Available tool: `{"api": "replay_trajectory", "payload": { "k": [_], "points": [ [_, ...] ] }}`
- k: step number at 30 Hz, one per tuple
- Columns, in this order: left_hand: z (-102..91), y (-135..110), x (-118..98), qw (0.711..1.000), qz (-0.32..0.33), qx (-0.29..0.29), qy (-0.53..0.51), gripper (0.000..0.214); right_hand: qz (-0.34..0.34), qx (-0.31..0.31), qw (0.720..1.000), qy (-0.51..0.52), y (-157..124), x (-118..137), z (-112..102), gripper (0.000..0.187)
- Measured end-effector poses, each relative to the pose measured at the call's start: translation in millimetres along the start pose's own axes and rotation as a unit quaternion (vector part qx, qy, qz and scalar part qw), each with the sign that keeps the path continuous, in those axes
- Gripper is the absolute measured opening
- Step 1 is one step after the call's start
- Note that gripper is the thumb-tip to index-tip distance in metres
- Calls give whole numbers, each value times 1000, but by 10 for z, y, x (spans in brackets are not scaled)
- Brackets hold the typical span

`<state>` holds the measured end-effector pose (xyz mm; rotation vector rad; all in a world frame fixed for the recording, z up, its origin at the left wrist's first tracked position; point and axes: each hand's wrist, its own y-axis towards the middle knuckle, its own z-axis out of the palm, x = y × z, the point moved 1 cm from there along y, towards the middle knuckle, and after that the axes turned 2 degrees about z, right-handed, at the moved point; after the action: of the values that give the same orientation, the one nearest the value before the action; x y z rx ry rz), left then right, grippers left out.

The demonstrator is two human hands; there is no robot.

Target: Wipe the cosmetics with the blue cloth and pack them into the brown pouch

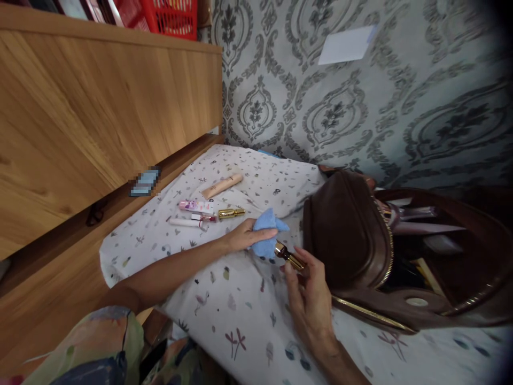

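Observation:
My left hand (245,235) grips a folded light-blue cloth (265,247), its thumb lying across the top. In the fingers of my right hand (310,291) is a small gold and dark brown bottle-shaped tube (289,255), possibly a lipstick; its upper end meets the cloth. Left of my hands, on the printed sheet, lie a similar gold tube (231,213), a beige squeeze tube (222,185), a pink and white tube (196,206), a lip gloss with a dark red end (203,217) and a slim white tube (186,222).
An open brown leather bag (344,230) with cosmetics inside stands close to my right hand. A wooden cabinet (112,96) rises on the left, a red basket (175,20) on top. Patterned wallpaper (336,115) covers the wall behind the white printed sheet (224,299).

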<state>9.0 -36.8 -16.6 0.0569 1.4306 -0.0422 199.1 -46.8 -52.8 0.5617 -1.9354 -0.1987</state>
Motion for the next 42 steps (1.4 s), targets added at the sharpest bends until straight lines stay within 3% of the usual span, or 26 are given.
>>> {"api": "replay_trajectory", "payload": {
  "k": [11, 19, 24, 30, 35, 42],
  "points": [
    [-61, 76, 93, 998, -47, -12, -47, 55, -46, -28, 998, -15, 45, -14, -30, 27],
    [-86, 57, 149, 999, -47, 9, -20, 62, 19, 30, 999, -39, 18, 79, -110, 41],
    [-98, 84, 172, 997, -52, 22, -43, 69, -4, 11, 999, -48, 14, 49, -92, 48],
    [-96, 93, 184, 997, -49, 17, -63, 67, -54, -3, 998, -41, 69, 56, -86, 30],
    [-98, 67, 169, 999, -52, -1, -11, 60, -28, 23, 999, -13, 57, 90, -101, 28],
    [-72, 53, 134, 999, -42, -3, -27, 58, -26, 20, 999, -8, 50, 129, -97, 19]
  ]
}}
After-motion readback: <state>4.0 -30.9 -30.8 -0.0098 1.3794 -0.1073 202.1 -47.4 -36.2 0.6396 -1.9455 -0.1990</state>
